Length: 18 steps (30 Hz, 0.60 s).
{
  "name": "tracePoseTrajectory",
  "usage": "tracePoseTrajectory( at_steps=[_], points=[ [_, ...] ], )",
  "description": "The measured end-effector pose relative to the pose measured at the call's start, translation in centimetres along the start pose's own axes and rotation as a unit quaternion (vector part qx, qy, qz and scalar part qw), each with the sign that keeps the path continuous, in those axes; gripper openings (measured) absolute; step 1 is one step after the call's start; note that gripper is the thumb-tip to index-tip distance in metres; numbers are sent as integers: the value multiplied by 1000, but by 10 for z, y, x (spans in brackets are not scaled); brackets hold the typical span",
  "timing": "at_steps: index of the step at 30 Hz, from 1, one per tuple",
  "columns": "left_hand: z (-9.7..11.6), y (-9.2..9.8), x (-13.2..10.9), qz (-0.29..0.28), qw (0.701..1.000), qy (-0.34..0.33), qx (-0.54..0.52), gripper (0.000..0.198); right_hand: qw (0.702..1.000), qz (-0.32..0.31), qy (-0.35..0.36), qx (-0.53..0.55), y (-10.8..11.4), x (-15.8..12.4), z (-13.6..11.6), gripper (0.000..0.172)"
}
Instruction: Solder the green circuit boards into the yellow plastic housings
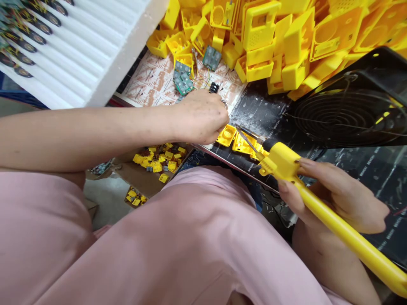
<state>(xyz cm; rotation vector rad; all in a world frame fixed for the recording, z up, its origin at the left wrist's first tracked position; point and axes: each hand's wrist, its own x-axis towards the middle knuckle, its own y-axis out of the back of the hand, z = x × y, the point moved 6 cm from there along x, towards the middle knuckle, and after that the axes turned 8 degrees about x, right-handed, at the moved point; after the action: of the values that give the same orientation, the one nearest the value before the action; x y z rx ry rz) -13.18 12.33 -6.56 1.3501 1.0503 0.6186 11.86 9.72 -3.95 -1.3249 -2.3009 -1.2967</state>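
Observation:
My right hand (343, 197) is closed around the yellow handle of a soldering iron (330, 216). The iron's metal tip points left over the table edge, close to my left hand. My left hand (202, 114) is curled, knuckles up, at the front of the bench; whatever its fingers grip is hidden beneath it. Just right of those fingers lie small open yellow casings (227, 134), partly behind the iron's tip. Beyond the left hand are green circuit boards (183, 80) with thin wires, and another green board (211, 58) stands near them.
Yellow plastic housings (260, 29) are heaped along the back. A black fan (352, 106) stands at the right. On the left, a white foam tray (111, 46) holds round wired parts (38, 37). Below the bench edge, a cardboard box (140, 173) contains small yellow pieces (156, 166).

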Motion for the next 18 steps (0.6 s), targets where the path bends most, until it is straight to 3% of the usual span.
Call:
tracePoseTrajectory(
  at_steps=[4, 12, 15, 18],
  points=[
    [-1, 1, -6, 22, 1000, -14, -14, 15, 998, -43, 54, 7, -7, 15, -18, 57],
    [-13, -10, -31, 115, 987, 30, -110, 20, 999, -11, 35, -7, -9, 10, -15, 50],
    [-13, -12, -34, 117, 985, 34, -120, 26, 999, -3, 46, 2, -13, 10, -15, 45],
    [-11, -10, -35, 118, 984, 25, -127, 28, 997, 14, 52, 52, -15, 8, -16, 50]
  ],
)
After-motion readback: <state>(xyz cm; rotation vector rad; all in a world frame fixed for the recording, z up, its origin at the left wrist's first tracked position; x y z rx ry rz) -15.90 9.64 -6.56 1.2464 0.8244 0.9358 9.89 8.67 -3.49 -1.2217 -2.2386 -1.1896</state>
